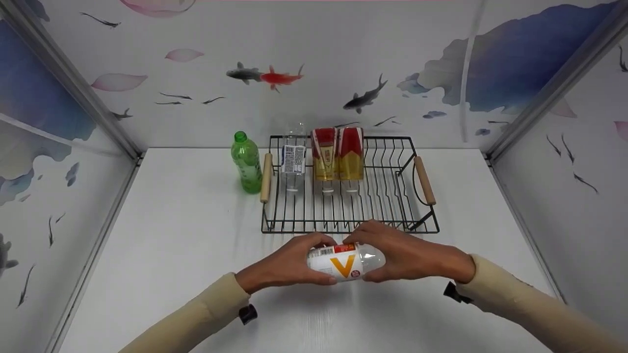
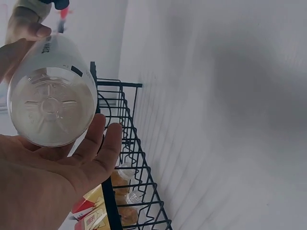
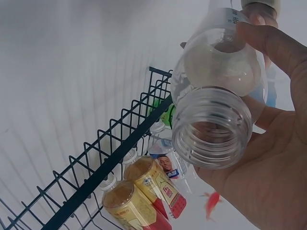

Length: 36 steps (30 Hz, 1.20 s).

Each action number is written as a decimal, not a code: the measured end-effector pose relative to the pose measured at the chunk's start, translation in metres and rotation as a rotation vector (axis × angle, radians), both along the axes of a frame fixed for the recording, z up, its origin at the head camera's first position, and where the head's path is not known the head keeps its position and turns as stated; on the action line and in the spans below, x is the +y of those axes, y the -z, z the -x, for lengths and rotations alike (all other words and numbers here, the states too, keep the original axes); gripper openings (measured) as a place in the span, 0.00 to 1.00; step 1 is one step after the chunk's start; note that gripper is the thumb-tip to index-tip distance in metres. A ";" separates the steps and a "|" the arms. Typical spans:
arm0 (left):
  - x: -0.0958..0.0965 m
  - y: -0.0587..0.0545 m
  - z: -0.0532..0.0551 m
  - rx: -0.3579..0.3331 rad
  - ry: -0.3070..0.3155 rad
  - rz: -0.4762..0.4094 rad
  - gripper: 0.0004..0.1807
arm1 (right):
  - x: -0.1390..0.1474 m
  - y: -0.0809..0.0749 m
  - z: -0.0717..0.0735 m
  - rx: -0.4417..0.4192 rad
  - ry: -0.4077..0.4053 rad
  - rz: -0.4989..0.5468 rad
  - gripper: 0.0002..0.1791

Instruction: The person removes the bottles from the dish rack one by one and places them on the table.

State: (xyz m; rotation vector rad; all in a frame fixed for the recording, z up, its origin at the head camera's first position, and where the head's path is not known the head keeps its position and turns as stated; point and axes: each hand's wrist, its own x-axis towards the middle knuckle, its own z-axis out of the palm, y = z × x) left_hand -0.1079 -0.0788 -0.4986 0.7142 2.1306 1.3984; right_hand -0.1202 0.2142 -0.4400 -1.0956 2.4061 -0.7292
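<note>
A clear plastic bottle (image 1: 336,262) with a white label and an orange V lies on its side in the air in front of the rack, held between both hands. My left hand (image 1: 294,264) grips it near the base, thumb on the near side; the ribbed base (image 2: 51,105) faces the left wrist camera. My right hand (image 1: 407,252) holds the shoulder end, thumb and fingers on opposite sides. In the right wrist view the threaded bottle mouth (image 3: 211,129) shows no cap. Some fingers are hidden behind the bottle.
Behind the hands stands a black wire rack (image 1: 314,231) with wooden handles. Inside are a clear bottle (image 1: 293,159) and two red-and-yellow labelled bottles (image 1: 325,154), lying side by side at its left and middle. A green bottle (image 1: 247,164) stands left of the rack. Patterned panels enclose the white table (image 1: 186,235).
</note>
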 end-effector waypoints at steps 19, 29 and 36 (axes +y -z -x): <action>0.014 0.001 0.007 -0.011 0.090 0.039 0.39 | 0.000 -0.002 -0.005 0.014 -0.034 -0.017 0.38; 0.015 0.000 0.006 0.008 0.100 0.037 0.39 | -0.001 -0.001 -0.005 0.040 -0.049 -0.020 0.37; 0.015 -0.001 0.003 0.024 0.107 0.060 0.38 | -0.001 0.002 -0.005 0.030 -0.063 -0.017 0.37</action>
